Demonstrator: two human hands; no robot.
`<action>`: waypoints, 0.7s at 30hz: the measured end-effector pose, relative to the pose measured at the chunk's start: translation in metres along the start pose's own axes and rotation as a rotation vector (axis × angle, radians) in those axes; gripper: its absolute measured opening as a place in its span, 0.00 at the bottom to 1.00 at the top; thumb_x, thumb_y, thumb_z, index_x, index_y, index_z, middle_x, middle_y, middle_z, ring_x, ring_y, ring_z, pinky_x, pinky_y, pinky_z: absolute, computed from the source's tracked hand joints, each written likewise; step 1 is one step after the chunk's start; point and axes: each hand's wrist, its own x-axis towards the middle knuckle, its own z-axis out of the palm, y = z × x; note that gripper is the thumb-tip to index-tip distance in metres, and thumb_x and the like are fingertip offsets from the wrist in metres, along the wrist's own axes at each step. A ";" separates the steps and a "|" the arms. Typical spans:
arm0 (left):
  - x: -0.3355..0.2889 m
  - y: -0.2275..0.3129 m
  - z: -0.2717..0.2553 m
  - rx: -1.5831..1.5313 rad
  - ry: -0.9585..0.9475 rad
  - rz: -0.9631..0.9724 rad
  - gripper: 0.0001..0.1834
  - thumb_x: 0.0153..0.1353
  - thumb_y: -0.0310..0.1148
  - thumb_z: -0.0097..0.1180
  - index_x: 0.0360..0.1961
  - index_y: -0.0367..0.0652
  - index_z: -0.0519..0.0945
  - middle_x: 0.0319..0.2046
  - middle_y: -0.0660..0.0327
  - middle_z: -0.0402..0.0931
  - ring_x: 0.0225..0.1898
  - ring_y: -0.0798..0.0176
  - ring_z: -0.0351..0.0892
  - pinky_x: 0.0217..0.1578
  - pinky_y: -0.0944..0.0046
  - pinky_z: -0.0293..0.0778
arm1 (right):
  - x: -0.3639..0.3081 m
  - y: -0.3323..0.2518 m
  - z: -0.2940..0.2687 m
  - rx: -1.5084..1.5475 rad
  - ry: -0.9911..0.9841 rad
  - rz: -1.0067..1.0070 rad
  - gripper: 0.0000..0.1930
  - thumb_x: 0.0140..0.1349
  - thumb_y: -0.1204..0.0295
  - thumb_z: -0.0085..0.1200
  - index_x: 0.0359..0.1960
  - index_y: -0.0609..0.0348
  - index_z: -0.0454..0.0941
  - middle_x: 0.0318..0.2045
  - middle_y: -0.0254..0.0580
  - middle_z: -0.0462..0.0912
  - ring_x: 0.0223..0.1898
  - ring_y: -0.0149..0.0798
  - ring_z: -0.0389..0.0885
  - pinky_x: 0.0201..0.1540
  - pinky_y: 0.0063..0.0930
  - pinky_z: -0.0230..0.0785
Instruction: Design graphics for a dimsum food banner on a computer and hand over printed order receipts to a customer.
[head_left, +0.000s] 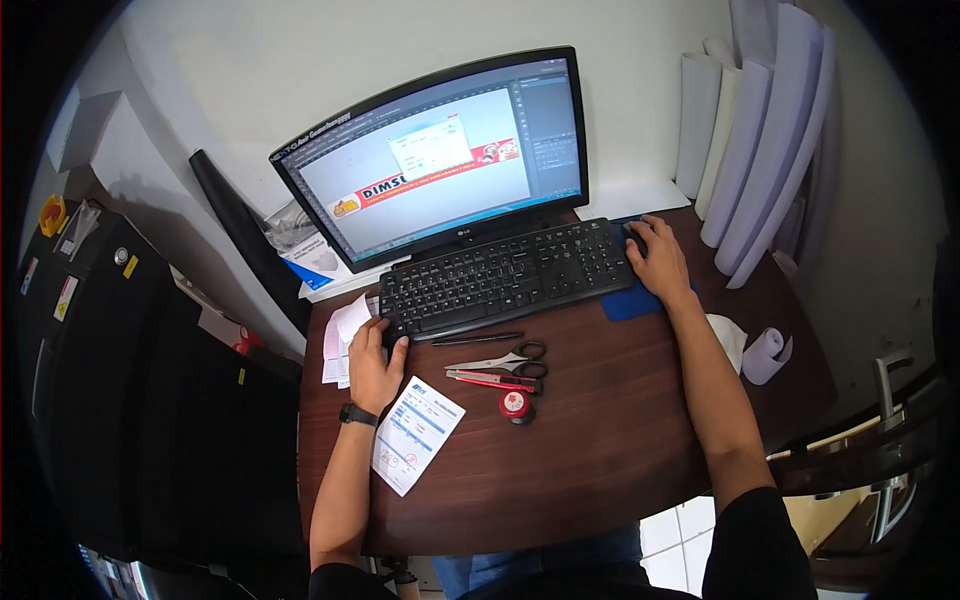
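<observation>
My left hand, with a dark watch on its wrist, rests at the lower left corner of a black keyboard. Its fingertips touch the keyboard's edge and its thumb stands apart, so the hand is open. My right hand is closed over a dark computer mouse, mostly hidden under the fingers, on a blue mouse pad. Behind the keyboard a monitor shows a design window with a red banner and a small dialog box over it.
Before the keyboard lie a black pen, scissors, a red utility knife and a round red-topped stamp. A printed slip lies beside my left wrist. Paper rolls lean at the right; a large black machine stands left.
</observation>
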 end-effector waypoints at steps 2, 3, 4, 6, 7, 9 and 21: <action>-0.001 0.002 -0.002 -0.022 -0.030 -0.022 0.24 0.68 0.40 0.61 0.57 0.32 0.78 0.59 0.45 0.76 0.61 0.40 0.74 0.63 0.49 0.69 | -0.001 0.000 0.000 0.004 0.005 -0.011 0.19 0.66 0.64 0.58 0.56 0.57 0.83 0.62 0.51 0.77 0.65 0.54 0.75 0.66 0.46 0.70; -0.001 -0.001 -0.001 -0.028 -0.020 -0.017 0.24 0.67 0.40 0.62 0.56 0.32 0.78 0.59 0.45 0.76 0.61 0.41 0.74 0.62 0.49 0.69 | -0.001 0.000 0.001 0.007 0.013 -0.017 0.19 0.66 0.65 0.58 0.56 0.57 0.83 0.62 0.51 0.78 0.65 0.54 0.75 0.66 0.46 0.70; -0.002 -0.001 -0.002 -0.026 -0.015 -0.021 0.24 0.67 0.40 0.62 0.56 0.32 0.78 0.59 0.45 0.76 0.61 0.41 0.74 0.62 0.49 0.69 | -0.001 -0.003 0.000 0.008 0.011 -0.024 0.19 0.66 0.65 0.58 0.56 0.57 0.83 0.62 0.51 0.78 0.65 0.54 0.75 0.66 0.46 0.70; -0.003 -0.001 -0.004 -0.025 -0.009 0.006 0.23 0.66 0.38 0.63 0.56 0.33 0.79 0.59 0.46 0.76 0.61 0.41 0.74 0.62 0.49 0.69 | -0.001 -0.008 -0.003 0.007 0.003 -0.008 0.19 0.66 0.65 0.58 0.56 0.57 0.83 0.62 0.51 0.78 0.65 0.54 0.75 0.66 0.46 0.70; -0.002 0.001 -0.005 -0.023 -0.006 0.002 0.23 0.66 0.38 0.63 0.56 0.33 0.79 0.59 0.46 0.76 0.61 0.41 0.74 0.62 0.49 0.69 | -0.002 -0.007 -0.003 0.009 0.002 -0.013 0.19 0.66 0.65 0.58 0.56 0.57 0.83 0.62 0.51 0.78 0.65 0.54 0.75 0.66 0.46 0.70; -0.001 0.009 -0.007 -0.033 0.037 0.052 0.22 0.65 0.37 0.64 0.54 0.34 0.80 0.58 0.46 0.77 0.59 0.41 0.75 0.62 0.49 0.70 | -0.002 -0.006 -0.001 -0.006 -0.003 -0.003 0.19 0.66 0.65 0.58 0.56 0.57 0.83 0.62 0.51 0.78 0.64 0.54 0.75 0.66 0.46 0.70; 0.080 0.141 0.055 -0.140 -0.271 0.466 0.24 0.65 0.43 0.65 0.55 0.38 0.81 0.64 0.44 0.73 0.68 0.41 0.69 0.67 0.47 0.65 | 0.001 0.000 0.000 -0.006 0.011 -0.019 0.19 0.66 0.64 0.58 0.56 0.57 0.83 0.61 0.51 0.78 0.63 0.54 0.75 0.64 0.48 0.71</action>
